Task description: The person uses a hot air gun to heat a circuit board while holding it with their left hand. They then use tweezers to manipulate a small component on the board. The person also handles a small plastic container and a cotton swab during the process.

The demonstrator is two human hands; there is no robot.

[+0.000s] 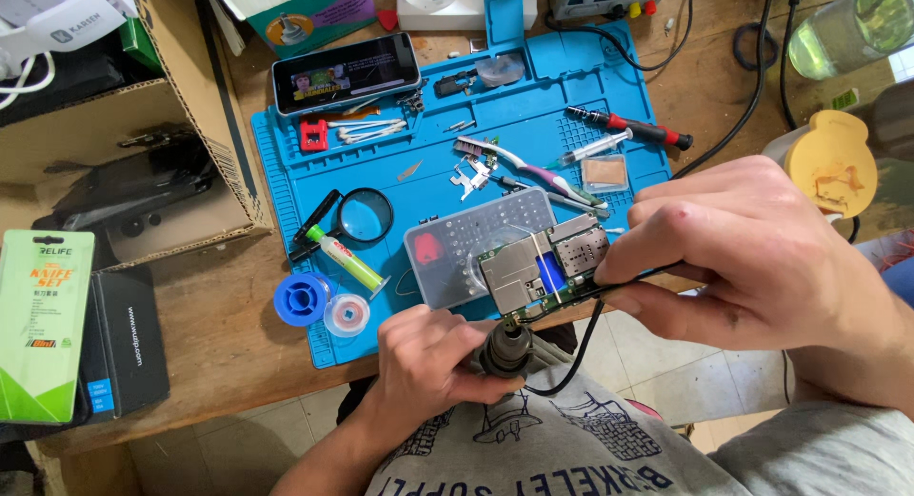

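Blue mat (533,125) lies beyond the circuit board (543,267) pinched by right hand (752,267); left hand (428,363) grips a black tool (503,351).

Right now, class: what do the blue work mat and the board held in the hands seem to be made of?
Blue mat: probably silicone or rubber, matte, with moulded compartments. Board: likely green laminate carrying dull silvery metal shields. Right hand pinches its edge; left hand grips a dark tool.

I'm at an electronics repair workshop: my wooden desk (219,334) carries a blue silicone repair mat (533,125), a precision screwdriver (628,125), solder wire spool (300,299) and magnifying glass (365,215).
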